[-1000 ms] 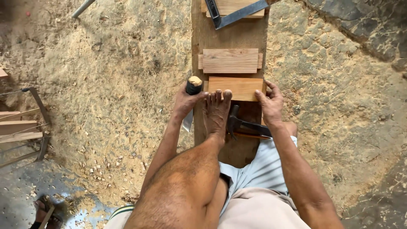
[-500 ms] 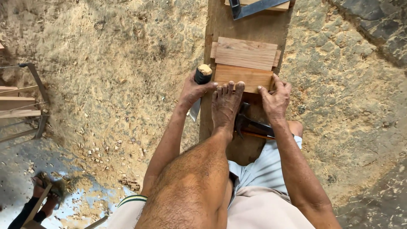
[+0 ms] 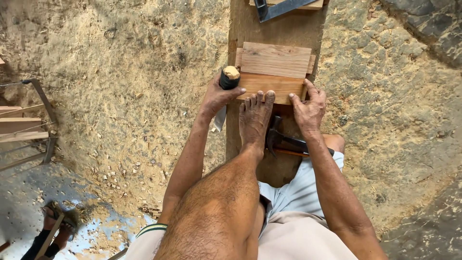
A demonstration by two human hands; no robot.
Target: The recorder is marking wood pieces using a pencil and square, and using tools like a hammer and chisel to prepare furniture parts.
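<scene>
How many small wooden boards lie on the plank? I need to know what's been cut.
2. The upper board lies flat farther up the plank; the nearer board sits against it, under the toes, between left hand and right hand. Others may be hidden beneath.

Your left hand wraps the chisel, so you see only its handle end and a strip of blade below the palm. Your foot covers the near edge of the lower board and part of the hammer; your right hand hides that board's right corner. The metal square is cut off by the top edge.
</scene>
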